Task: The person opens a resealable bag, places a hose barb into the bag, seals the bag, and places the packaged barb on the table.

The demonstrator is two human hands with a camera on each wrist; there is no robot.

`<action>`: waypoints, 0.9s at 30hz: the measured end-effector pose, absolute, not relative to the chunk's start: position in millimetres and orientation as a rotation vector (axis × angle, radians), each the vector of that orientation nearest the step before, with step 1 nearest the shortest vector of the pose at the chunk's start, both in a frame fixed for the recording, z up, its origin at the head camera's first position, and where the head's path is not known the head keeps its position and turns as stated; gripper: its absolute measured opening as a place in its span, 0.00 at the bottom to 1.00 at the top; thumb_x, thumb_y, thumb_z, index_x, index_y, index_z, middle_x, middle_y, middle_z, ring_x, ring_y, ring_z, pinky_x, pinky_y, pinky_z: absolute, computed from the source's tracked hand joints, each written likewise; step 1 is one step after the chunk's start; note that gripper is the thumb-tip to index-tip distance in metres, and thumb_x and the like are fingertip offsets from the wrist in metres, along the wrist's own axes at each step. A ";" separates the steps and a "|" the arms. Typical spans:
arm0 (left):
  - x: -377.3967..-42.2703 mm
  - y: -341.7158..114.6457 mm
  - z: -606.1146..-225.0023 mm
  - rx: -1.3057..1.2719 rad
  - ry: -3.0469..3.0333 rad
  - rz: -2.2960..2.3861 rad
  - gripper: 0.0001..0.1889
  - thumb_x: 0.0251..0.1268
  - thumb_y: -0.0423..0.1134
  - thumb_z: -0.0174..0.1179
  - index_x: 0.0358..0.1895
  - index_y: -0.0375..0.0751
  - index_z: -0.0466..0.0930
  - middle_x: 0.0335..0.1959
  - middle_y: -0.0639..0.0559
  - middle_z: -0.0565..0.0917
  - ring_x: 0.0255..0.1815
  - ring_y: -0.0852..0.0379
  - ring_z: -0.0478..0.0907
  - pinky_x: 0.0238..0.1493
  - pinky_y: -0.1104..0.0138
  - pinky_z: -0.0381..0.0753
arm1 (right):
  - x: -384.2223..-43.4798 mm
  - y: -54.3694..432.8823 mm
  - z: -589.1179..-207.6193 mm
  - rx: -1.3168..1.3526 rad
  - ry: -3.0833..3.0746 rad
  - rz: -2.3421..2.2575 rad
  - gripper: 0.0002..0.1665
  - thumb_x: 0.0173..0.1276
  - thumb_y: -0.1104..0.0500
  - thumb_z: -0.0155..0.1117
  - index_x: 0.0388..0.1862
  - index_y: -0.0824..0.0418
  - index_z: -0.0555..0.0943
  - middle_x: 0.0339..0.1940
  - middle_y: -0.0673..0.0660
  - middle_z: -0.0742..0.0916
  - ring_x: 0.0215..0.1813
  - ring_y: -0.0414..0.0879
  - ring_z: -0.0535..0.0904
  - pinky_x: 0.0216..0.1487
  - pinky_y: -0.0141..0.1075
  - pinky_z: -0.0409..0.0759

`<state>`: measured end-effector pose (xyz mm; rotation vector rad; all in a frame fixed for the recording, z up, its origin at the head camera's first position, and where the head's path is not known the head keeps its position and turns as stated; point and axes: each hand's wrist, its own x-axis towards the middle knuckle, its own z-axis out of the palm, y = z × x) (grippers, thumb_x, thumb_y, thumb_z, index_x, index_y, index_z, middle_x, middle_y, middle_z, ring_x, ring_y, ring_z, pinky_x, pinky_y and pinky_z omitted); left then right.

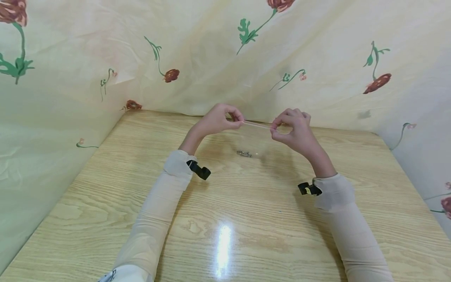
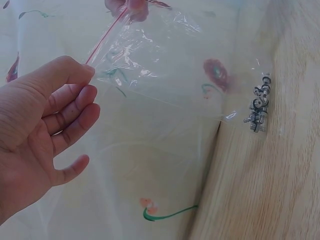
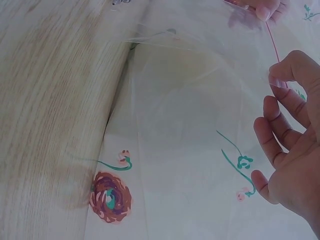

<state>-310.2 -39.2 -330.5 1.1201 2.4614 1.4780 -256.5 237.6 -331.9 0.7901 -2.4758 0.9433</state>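
Observation:
A clear zip-lock bag point(image 1: 254, 140) with a thin red line along its top hangs stretched between my two hands. My left hand point(image 1: 222, 119) pinches the top edge at one end between thumb and forefinger. At the other end my right hand point(image 1: 296, 131) pinches the same edge, its remaining fingers loosely bent. In the bottom of the bag lies a small cluster of shiny metal pieces point(image 2: 259, 107), some with dark parts; their exact kind is too small to make out. The left wrist view shows the red zip strip point(image 2: 106, 37) running taut from hand to hand.
Beneath the bag is a light wood-grain table point(image 1: 225, 196). A pale cloth with printed flowers point(image 1: 211, 58) hangs behind the table's far edge and along its sides. Dark wrist cameras are strapped to both sleeves, and a bright reflection shows on the near tabletop.

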 end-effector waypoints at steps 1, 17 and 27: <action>-310.1 -39.5 -330.4 1.118 2.463 1.479 0.05 0.69 0.33 0.65 0.39 0.34 0.86 0.36 0.46 0.86 0.39 0.53 0.80 0.49 0.65 0.80 | -256.5 237.6 -331.8 0.789 -2.477 0.942 0.06 0.60 0.71 0.70 0.29 0.61 0.84 0.35 0.56 0.82 0.45 0.46 0.65 0.61 0.54 0.48; -311.6 -42.2 -332.1 1.132 2.471 1.485 0.05 0.68 0.33 0.65 0.38 0.34 0.87 0.36 0.46 0.87 0.39 0.53 0.81 0.53 0.53 0.80 | -254.6 238.1 -331.3 0.783 -2.473 0.933 0.06 0.60 0.71 0.70 0.28 0.61 0.84 0.37 0.58 0.83 0.46 0.50 0.67 0.59 0.54 0.48; -311.6 -43.3 -331.6 1.120 2.493 1.476 0.05 0.68 0.32 0.65 0.38 0.33 0.87 0.35 0.46 0.86 0.40 0.54 0.81 0.51 0.60 0.80 | -253.9 239.4 -331.4 0.780 -2.468 0.936 0.06 0.60 0.71 0.70 0.28 0.62 0.84 0.39 0.59 0.84 0.46 0.50 0.68 0.60 0.54 0.48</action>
